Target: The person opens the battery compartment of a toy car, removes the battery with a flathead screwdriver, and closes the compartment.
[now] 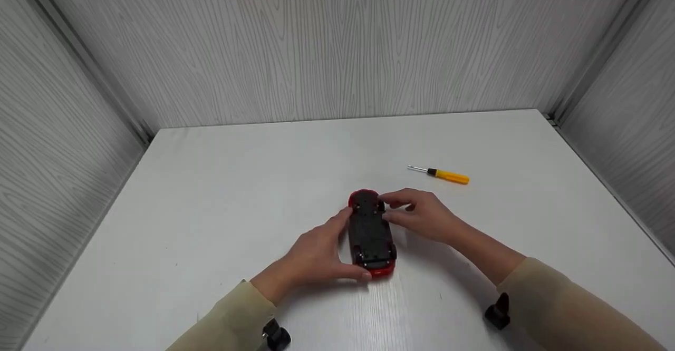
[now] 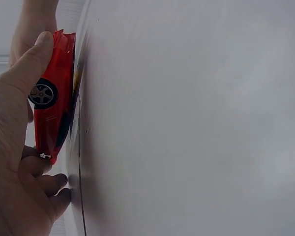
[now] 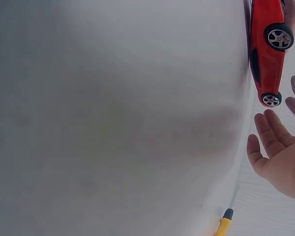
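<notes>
A red toy car (image 1: 369, 235) lies upside down on the white table, its black underside facing up. My left hand (image 1: 316, 253) grips it from the left, thumb at the near end and fingers toward the far end. The left wrist view shows the car's red side (image 2: 58, 98) and a silver-spoked wheel (image 2: 43, 94) between that thumb and fingers. At the car's far right corner is my right hand (image 1: 422, 216), fingertips close beside the wheel. In the right wrist view this hand (image 3: 285, 164) has loosely spread fingers, with a small gap to the car.
A screwdriver with a yellow handle (image 1: 451, 176) and a metal shaft lies on the table (image 1: 237, 182) beyond my right hand. Grey wood-grain panels (image 1: 337, 45) stand at the back and on both sides.
</notes>
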The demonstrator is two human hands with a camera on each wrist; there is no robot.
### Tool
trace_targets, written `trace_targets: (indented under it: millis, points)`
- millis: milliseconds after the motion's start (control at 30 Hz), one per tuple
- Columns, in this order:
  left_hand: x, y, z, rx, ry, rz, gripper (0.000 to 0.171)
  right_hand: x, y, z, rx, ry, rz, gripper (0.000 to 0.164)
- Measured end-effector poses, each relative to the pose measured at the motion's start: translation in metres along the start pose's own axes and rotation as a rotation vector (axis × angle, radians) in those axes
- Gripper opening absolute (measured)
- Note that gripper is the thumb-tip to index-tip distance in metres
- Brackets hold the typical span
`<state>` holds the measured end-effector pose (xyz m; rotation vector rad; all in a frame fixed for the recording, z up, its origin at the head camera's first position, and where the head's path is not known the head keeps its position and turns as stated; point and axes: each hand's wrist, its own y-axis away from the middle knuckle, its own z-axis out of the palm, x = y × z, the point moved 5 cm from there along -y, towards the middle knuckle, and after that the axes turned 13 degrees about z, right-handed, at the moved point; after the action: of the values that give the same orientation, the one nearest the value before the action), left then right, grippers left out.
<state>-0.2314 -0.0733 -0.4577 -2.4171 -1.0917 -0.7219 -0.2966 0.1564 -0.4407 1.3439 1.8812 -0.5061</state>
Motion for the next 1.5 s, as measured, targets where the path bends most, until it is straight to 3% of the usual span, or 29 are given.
trace_targets:
  millis: [233,1033,1500]
  points:
    - [0.0001,-0.0017,0.0012,-0.019,-0.001,-0.033,0.133,0.0014,-0.0017,0.0060,-0.038,0.022,0.015,0.043]
    - [0.0008,-0.0044,0.0016,0.006,0.021,-0.029,0.126,0.0032,0.0004,0.0045,-0.068,0.082,0.062,0.042]
    - [0.0048,-0.0028,0.0024,0.004,0.023,-0.042,0.128,0.0026,0.0041,0.0043,-0.076,0.114,-0.006,0.039]
